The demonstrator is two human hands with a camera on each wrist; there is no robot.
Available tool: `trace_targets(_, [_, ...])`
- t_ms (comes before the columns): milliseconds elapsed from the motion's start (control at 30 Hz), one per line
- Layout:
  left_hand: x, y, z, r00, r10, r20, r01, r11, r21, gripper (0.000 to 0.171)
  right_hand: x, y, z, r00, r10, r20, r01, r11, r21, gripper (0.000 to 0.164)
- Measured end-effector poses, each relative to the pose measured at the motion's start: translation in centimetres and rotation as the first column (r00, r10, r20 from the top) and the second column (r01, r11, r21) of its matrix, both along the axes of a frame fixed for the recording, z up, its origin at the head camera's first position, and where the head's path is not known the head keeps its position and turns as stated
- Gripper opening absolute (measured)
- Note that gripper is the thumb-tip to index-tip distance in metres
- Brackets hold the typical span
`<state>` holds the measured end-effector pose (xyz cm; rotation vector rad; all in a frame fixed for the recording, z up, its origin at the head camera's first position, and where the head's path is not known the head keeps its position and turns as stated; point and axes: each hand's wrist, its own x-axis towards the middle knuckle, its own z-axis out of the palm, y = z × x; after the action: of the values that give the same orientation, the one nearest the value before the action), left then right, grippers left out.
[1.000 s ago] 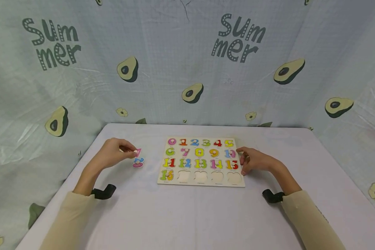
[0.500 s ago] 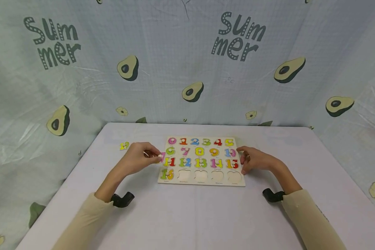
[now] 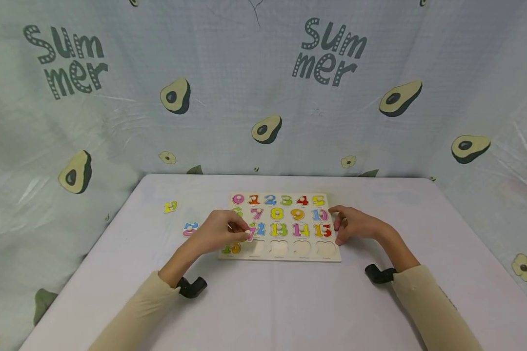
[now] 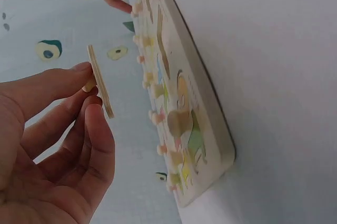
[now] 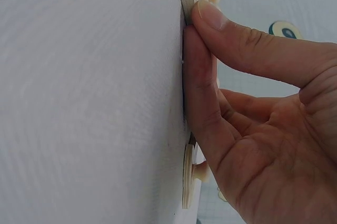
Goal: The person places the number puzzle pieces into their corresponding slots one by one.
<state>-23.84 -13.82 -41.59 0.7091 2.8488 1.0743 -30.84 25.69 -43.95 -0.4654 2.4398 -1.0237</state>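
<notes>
My left hand (image 3: 219,231) pinches a pink wooden number puzzle piece (image 3: 252,234) by its knob, a 7 showing on it. It hovers over the left part of the number puzzle board (image 3: 267,248). In the left wrist view the piece (image 4: 100,80) is edge-on, away from the board's surface. My right hand (image 3: 357,225) rests against the board's right edge, thumb and index finger spread along it. In the right wrist view the thumb tip (image 5: 210,14) meets the board's near corner. Knobbed numbers fill the upper rows; several bare recesses lie in the bottom row.
Left of the board lie a blue-and-pink piece (image 3: 191,229), partly behind my left hand, and a yellow piece (image 3: 170,207). The table has a white cover (image 3: 272,297). A printed curtain (image 3: 228,73) hangs behind it.
My left hand has carried the pink piece rightward from the table to above the board, uncovering the yellow piece at the left. My right hand has stayed at the board's edge.
</notes>
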Motion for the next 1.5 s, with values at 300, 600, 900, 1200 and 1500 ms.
trace_targets(300, [-0.7,2.2,-1.6,0.996,-0.052,0.068,0.055,0.997,-0.05,0.006,-0.4,-0.1,-0.4,1.0,-0.002,0.0,0.002,1.0,0.014,0.096])
trace_targets(600, [-0.8,2.8,-1.9,0.998,-0.017,0.062,0.025,0.991,-0.132,0.007,-0.6,0.0,-0.2,1.0,-0.004,0.008,0.004,1.0,0.012,0.099])
trace_targets(900, [-0.8,2.8,-2.0,0.998,-0.061,-0.003,0.06,0.986,-0.157,0.005,-0.6,0.1,-0.1,1.0,-0.008,0.004,0.008,1.0,0.017,0.099])
trace_targets(1200, [-0.8,2.8,-1.8,0.997,-0.075,0.01,0.075,0.984,-0.164,0.006,-0.7,0.2,0.0,1.0,-0.013,0.004,0.013,1.0,0.021,0.1])
trace_targets(1500, [-0.8,2.9,-2.0,0.997,-0.073,-0.002,0.071,0.984,-0.163,0.006,-0.7,0.0,0.0,1.0,-0.019,0.011,0.019,1.0,0.02,0.101])
